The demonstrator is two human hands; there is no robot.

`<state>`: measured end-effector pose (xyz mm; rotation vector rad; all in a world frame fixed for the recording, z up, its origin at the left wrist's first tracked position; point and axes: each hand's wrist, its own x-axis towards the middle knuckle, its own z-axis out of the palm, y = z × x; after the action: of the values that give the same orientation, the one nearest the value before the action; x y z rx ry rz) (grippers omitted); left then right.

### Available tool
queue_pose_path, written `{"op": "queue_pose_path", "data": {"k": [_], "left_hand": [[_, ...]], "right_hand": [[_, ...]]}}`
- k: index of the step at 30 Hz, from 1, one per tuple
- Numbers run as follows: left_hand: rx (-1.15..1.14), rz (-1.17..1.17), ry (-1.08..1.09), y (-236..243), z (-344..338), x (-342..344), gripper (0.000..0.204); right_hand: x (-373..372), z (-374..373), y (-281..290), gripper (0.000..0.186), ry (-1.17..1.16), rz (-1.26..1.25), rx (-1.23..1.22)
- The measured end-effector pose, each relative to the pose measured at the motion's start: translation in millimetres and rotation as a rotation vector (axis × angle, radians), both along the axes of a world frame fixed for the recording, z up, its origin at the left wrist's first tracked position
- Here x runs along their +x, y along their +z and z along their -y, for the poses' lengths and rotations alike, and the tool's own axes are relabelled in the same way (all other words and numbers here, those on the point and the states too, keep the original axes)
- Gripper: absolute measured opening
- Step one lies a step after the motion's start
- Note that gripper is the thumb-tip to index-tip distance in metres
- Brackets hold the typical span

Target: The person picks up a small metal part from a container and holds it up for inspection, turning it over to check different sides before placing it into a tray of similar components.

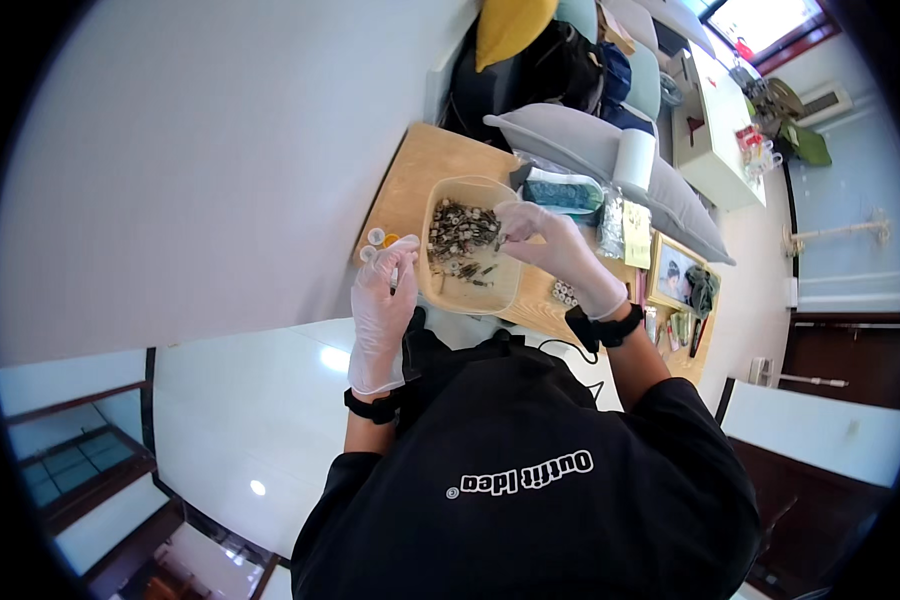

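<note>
A pale, see-through plastic bin [482,300] stands on a wooden table and holds a heap of small metal and whitish parts [458,228]. My left hand [382,305], in a thin clear glove, is closed just left of the bin. Its fingertips pinch something small and whitish that I cannot make out. Over the bin's right rim is my right hand [555,250], gloved too, thumb and fingers pressed together at the parts. What it pinches is too small to name. White round caps [375,236] and an orange cap [392,241] lie past my left fingertips.
The wooden table [438,150] also carries a blue-green pack [562,192], a white paper roll [635,160], a cluster of small white cylinders [564,292] and a framed picture [676,276]. A grey cushion [560,135] borders its far side; a wall [220,160] rises on the left.
</note>
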<state>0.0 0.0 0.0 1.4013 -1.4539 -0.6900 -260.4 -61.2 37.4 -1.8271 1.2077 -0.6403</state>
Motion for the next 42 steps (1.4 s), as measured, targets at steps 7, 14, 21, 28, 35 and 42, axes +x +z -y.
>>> {"op": "queue_pose_path", "data": {"k": [7,14,21,28,35,42], "left_hand": [[-0.019,0.117,-0.124,12,10,-40,0.016],[0.134,0.017,-0.207,10,21,-72,0.018],[0.212,0.019,-0.323,16,20,-101,0.019],[0.218,0.030,-0.350,7,16,-108,0.018],[0.186,0.059,-0.306,12,9,-101,0.018],[0.168,0.081,-0.287,13,6,-96,0.017]], "right_hand": [[-78,-61,25,0.025,-0.316,0.386,0.256],[-178,-115,-87,0.009,-0.750,0.142,0.046],[-178,-143,-162,0.011,-0.885,-0.066,-0.123],[-181,-141,-178,0.011,-0.958,0.047,-0.194],[-177,-145,-142,0.018,-0.620,-0.104,-0.100],[-183,-146,-146,0.018,-0.649,-0.224,-0.038]]}}
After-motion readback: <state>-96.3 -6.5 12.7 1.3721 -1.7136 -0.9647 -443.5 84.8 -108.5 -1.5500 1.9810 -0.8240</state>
